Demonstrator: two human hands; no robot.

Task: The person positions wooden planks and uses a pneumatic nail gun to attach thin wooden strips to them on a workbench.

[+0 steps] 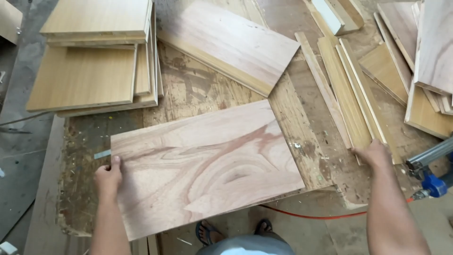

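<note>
A large reddish plywood panel [207, 165] lies flat and slightly skewed on the worn workbench [198, 89]. My left hand [108, 177] grips its left edge, thumb on top. At the right, my right hand [375, 156] rests on the near ends of several long narrow wooden strips [349, 89] lying side by side; whether its fingers close around one I cannot tell.
A second reddish panel [231, 42] lies tilted behind. Stacked yellowish boards [89, 71] sit at the back left, more boards [424, 61] at the right. A blue-and-grey power tool [432, 172] is at the right edge, an orange cable [311, 215] below. Sandalled feet [233, 231] show under the bench.
</note>
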